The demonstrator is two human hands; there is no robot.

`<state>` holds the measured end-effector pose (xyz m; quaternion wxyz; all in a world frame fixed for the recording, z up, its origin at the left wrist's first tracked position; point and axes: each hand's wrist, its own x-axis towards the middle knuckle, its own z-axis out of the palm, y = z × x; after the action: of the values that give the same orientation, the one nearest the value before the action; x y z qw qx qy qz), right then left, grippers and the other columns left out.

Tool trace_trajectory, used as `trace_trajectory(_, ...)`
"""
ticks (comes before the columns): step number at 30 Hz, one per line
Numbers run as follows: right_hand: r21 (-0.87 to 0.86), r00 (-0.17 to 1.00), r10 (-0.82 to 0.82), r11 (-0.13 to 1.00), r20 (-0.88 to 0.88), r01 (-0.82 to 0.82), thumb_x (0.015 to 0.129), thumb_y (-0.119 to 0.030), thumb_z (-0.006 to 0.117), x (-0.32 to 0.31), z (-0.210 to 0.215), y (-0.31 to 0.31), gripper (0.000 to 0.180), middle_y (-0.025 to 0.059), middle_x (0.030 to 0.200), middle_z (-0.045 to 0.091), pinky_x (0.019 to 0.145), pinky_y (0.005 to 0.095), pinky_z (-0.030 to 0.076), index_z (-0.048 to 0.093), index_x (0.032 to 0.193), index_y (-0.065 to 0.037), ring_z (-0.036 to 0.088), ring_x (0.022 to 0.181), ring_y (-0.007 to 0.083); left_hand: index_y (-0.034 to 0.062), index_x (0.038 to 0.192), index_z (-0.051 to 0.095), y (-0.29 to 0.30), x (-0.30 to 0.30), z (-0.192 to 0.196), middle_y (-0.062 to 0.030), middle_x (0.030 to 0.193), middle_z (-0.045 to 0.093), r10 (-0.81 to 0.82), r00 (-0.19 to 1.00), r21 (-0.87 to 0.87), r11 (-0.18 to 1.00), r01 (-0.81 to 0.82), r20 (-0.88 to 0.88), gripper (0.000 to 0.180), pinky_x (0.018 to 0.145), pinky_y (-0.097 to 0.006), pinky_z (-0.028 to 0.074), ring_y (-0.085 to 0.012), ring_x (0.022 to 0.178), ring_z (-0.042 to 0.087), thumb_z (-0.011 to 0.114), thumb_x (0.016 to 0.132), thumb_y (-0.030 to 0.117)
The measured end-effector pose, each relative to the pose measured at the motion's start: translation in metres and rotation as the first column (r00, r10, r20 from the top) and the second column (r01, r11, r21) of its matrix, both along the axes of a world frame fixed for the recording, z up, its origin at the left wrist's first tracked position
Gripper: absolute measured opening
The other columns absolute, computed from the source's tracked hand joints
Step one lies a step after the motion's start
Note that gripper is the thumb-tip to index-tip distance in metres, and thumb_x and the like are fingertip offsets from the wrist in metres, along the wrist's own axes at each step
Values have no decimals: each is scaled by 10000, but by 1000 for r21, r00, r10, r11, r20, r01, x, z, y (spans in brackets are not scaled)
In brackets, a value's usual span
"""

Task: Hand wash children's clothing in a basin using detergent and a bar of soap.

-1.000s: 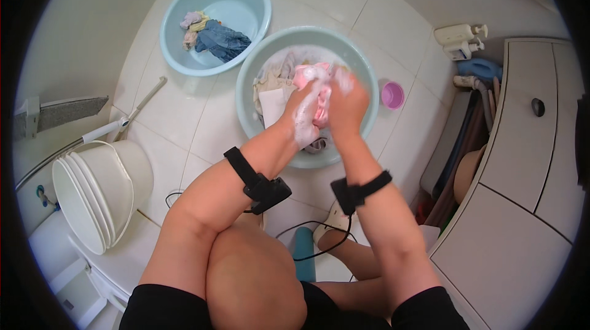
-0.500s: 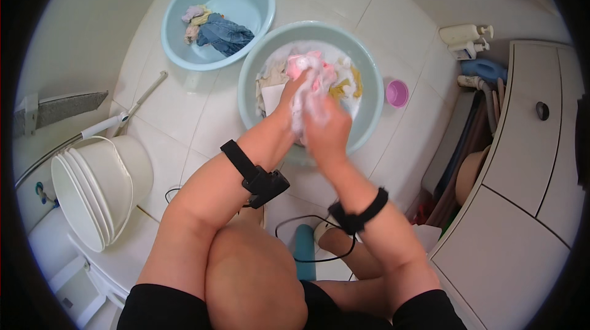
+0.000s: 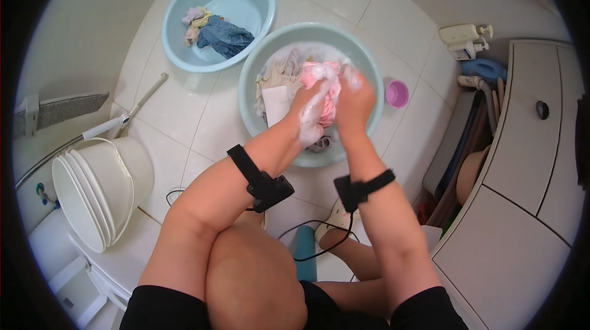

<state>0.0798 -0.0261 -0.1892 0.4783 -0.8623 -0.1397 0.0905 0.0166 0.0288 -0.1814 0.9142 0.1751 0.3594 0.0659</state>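
A soapy pink cloth [image 3: 329, 106] is bunched up between my two hands over a pale blue-green basin [image 3: 247, 87]. My left hand [image 3: 310, 109] is closed around its left side, with suds over the fingers and wrist. On the other side my right hand [image 3: 355, 99] grips the cloth; its fingers are partly hidden and slightly blurred. Below lie foam, beige cloth [image 3: 279, 78], a white rectangular piece [image 3: 276, 104] and a dark grey cloth [image 3: 321, 143]. Part of the basin's contents is hidden behind my hands.
A light blue basin [image 3: 264, 7] with a denim garment [image 3: 224, 38] stands at the far left. A small pink cup [image 3: 397, 94] sits right of the washing basin. White buckets [image 3: 132, 167] lie tipped at left; a cabinet [image 3: 522, 145] and pump bottles [image 3: 461, 34] line the right.
My right hand has moved right and up, away from the left hand. My left hand has shifted slightly right. The pink cloth has moved right, uncovering more beige cloth.
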Motion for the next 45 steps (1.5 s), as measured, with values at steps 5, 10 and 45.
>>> trace_trajectory(5, 13, 930, 254, 964, 265, -266, 784, -150, 555, -51, 9, -3, 135, 162, 691, 575, 571, 406, 425, 572, 730, -28, 550, 634, 348, 180, 1179, 414, 26, -9, -29, 3, 1011, 525, -40, 994, 180, 983, 22, 99, 324, 662, -230, 464, -83, 867, 549, 500, 875, 252)
trace_trajectory(10, -47, 999, 31, 998, 24, -30, 781, -170, 572, 2, -10, -2, 155, 176, 645, 542, 553, 436, 408, 551, 711, -34, 534, 618, 363, 159, 1138, 432, -2, -1, -3, 16, 984, 520, 27, 1000, -22, 999, -27, -8, 300, 618, -223, 454, -73, 809, 540, 517, 872, 269)
trace_trajectory(45, 158, 947, 237, 949, 216, -273, 801, -172, 547, -68, 4, 3, 160, 154, 662, 564, 562, 384, 428, 577, 699, -53, 560, 624, 325, 168, 848, 524, 29, -4, -16, 59, 538, 394, 24, 972, 143, 990, 10, -234, 130, 358, -195, 242, -53, 402, 370, 488, 870, 290)
